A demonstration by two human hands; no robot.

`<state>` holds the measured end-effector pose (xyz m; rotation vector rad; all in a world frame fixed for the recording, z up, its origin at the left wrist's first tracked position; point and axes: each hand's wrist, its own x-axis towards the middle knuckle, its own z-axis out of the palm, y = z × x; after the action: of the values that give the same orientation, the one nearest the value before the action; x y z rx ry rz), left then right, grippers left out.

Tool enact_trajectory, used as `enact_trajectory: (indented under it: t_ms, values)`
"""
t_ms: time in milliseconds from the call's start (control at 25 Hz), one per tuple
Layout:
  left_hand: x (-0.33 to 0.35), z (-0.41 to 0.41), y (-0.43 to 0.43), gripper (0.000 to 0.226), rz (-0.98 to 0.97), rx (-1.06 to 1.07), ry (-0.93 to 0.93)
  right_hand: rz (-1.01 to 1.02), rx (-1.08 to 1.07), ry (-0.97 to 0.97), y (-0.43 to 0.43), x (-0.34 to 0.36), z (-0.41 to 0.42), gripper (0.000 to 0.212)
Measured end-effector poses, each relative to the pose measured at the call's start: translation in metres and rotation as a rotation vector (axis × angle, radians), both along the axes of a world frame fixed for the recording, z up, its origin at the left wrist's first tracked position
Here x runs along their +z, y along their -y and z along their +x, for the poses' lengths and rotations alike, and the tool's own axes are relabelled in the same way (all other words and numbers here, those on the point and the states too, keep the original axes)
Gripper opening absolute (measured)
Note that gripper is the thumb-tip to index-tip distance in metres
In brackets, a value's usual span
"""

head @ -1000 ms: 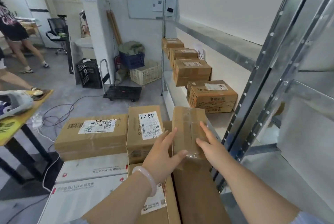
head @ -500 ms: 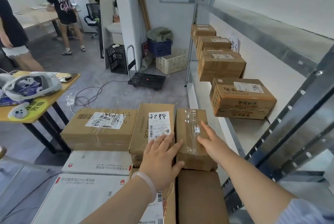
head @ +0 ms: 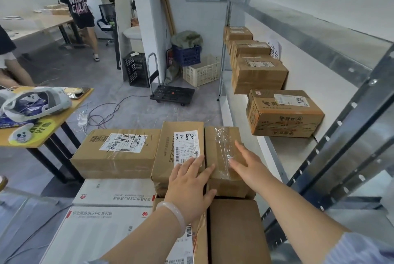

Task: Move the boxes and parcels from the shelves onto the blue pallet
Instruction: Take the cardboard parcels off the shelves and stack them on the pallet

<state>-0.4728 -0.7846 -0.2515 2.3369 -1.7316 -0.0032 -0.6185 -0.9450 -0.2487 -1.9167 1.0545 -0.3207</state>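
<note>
1. The left grip (head: 189, 180) lies flat with straight fingers on the labelled box (head: 181, 146). Its fingertips touch the taped box (head: 219, 142), and it holds nothing.
2. The right grip (head: 247, 163) rests flat and open on top of the taped box, also holding nothing.
3. The taped box sits on top of the stack (head: 117, 194), against the labelled box, on the side nearest the shelf (head: 294, 153). The pallet is hidden under the stack.
4. Risk: the taped box sits at the stack's edge. A sideways push could tip it into the gap beside the shelf. Its glossy tape may let a palm slide.
5. More boxes wait on the shelf, the nearest (head: 283, 112) just beyond the stack.
6. A steel upright (head: 345, 118) stands close to the right arm and could catch an elbow when reaching.
7. To the left are a desk (head: 64, 114) carrying a headset (head: 36, 101), loose cables (head: 102, 112) on the floor, and a cart (head: 170, 93).
</note>
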Motion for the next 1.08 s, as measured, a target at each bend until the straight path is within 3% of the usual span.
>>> enact_trajectory:
  t_ms: [200,480,600,840,1080]
  values:
    - [0.008,-0.007,0.0,0.066,0.002,-0.045,-0.018,-0.116,-0.015,0.013,-0.034,0.007,-0.03,0.08]
    - [0.026,-0.05,-0.014,0.064,-0.175,-0.383,0.001,-0.174,-0.312,-0.033,-0.143,0.016,-0.101,0.098]
    - [0.02,-0.095,-0.029,0.072,-0.129,-0.549,-0.012,-0.209,-0.445,-0.141,-0.207,0.009,-0.146,0.107]
    - [0.01,-0.211,-0.084,0.081,-0.02,-0.915,-0.014,-0.236,-0.796,-0.443,-0.332,0.006,-0.249,0.103]
    - [0.019,-0.308,-0.15,0.078,0.008,-1.149,0.011,-0.224,-0.957,-0.493,-0.438,0.008,-0.324,0.106]
